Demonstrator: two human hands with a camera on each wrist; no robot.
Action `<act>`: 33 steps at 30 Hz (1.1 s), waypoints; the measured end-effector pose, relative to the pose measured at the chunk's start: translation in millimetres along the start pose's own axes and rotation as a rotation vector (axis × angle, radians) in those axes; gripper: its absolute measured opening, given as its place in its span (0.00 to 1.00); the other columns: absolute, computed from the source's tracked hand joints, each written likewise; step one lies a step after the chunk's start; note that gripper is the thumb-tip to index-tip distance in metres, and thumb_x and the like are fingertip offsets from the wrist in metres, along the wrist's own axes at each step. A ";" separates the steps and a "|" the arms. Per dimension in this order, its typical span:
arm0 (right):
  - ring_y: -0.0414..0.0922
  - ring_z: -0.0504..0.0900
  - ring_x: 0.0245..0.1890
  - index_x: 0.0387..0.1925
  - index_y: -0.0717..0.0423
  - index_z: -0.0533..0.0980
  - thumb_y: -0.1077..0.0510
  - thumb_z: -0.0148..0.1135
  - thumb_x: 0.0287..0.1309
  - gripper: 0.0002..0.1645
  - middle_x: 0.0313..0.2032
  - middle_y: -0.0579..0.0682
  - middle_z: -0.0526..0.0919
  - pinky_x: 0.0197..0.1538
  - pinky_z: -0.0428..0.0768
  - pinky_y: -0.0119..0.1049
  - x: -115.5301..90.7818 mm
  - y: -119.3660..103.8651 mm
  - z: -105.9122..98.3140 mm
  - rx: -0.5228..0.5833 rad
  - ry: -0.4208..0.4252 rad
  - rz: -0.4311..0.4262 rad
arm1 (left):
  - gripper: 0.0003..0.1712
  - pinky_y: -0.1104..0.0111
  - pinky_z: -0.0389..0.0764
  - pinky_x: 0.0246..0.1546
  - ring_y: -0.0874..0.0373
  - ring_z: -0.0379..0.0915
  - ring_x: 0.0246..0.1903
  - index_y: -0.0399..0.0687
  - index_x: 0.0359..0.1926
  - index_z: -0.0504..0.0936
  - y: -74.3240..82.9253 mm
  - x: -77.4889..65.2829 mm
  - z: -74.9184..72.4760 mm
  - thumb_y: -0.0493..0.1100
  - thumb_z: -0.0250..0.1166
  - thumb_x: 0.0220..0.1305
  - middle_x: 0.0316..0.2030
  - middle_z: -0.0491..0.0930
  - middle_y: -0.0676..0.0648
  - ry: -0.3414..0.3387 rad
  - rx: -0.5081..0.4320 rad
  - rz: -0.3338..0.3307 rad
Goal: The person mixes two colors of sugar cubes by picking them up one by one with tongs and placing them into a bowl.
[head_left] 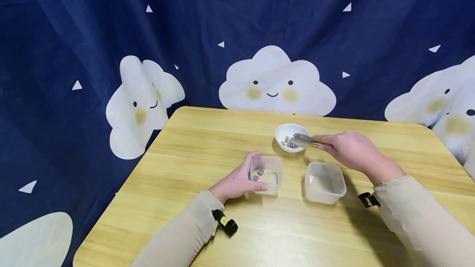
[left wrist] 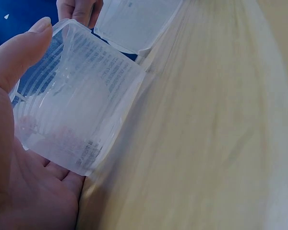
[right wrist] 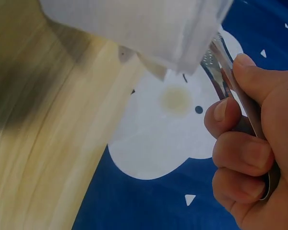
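Observation:
My right hand (head_left: 350,149) grips metal tongs (head_left: 315,142), and their perforated tips reach into a white bowl (head_left: 285,128). Several small grey pieces (head_left: 287,139) lie in that bowl; whether the tips hold one cannot be made out. In the right wrist view, the fingers wrap around the tongs (right wrist: 250,115). My left hand (head_left: 235,181) holds a translucent plastic container (head_left: 279,173) from its left side, thumb at the front. Two grey pieces (head_left: 256,178) show inside it. The left wrist view shows the container (left wrist: 86,96) between thumb and fingers.
A second translucent container (head_left: 323,197) stands on the wooden table (head_left: 185,160), right of the held one and below my right forearm. Behind the table's far edge hangs a dark blue curtain (head_left: 185,24) with cloud prints.

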State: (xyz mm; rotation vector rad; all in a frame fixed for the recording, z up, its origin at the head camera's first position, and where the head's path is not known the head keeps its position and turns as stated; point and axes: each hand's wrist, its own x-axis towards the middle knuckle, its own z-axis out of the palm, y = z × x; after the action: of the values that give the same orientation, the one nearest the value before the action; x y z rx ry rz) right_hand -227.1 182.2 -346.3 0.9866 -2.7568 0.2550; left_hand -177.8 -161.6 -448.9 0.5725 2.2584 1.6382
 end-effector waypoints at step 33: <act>0.57 0.87 0.38 0.62 0.42 0.80 0.49 0.63 0.69 0.21 0.43 0.54 0.88 0.36 0.79 0.61 -6.3 5.7 -4.0 -0.037 -0.005 0.052 | 0.56 0.53 0.64 0.67 0.53 0.67 0.63 0.56 0.76 0.50 -4.7 1.9 -0.5 0.46 0.77 0.56 0.68 0.68 0.45 -0.014 0.008 0.038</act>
State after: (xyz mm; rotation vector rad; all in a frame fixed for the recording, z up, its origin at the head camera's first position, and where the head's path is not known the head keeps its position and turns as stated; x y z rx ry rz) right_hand -225.5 191.3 -344.5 0.9083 -2.7843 0.2089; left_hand -180.4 -162.4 -453.2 0.6304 2.2582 1.6376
